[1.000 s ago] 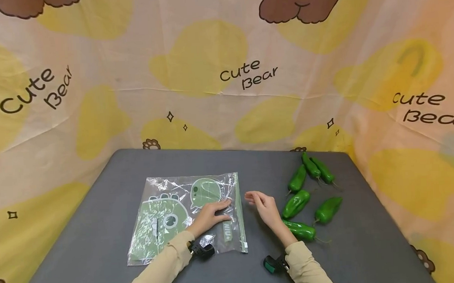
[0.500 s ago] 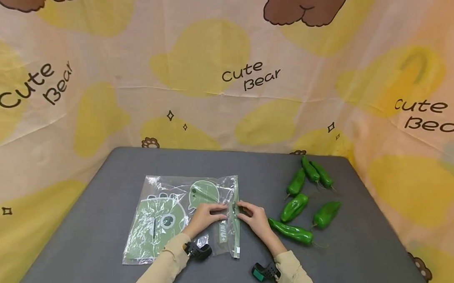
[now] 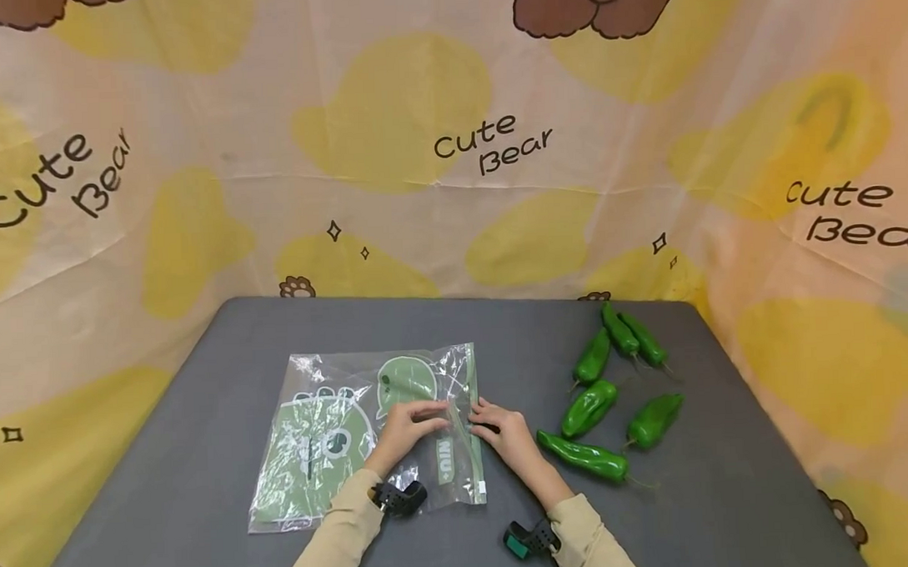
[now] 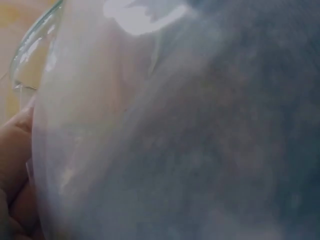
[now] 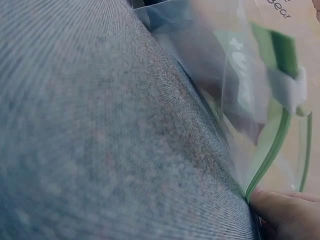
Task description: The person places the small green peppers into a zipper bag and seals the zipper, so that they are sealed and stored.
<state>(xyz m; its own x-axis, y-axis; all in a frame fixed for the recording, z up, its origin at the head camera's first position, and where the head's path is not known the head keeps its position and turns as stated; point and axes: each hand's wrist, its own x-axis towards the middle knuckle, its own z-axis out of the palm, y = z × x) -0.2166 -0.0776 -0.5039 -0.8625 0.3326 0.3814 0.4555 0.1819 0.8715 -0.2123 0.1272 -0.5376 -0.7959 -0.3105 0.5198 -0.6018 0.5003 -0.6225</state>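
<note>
Nearest, two beige sleeves (image 3: 342,521) lead to the hands; each wrist carries a black wrist camera (image 3: 401,498). A white slider (image 3: 482,487) sits at the near end of the green zip strip (image 3: 475,458), on the near side of both grips.

The right hand (image 3: 513,436) pinches the strip between thumb and fingers. The left hand (image 3: 399,431), just left of that grip, has thumb and fingers almost together and appears to pinch the upper film; its wrist view is too blurred to confirm this.

The clear zip bag (image 3: 343,444), printed with green cartoon figures, lies beneath the left hand and extends left of it on the grey table (image 3: 448,551).

Six green chili peppers (image 3: 589,408) lie right of the right hand: one near its wrist, two beyond, three grouped farthest. A "Cute Bear" backdrop (image 3: 403,118) stands behind the table.
</note>
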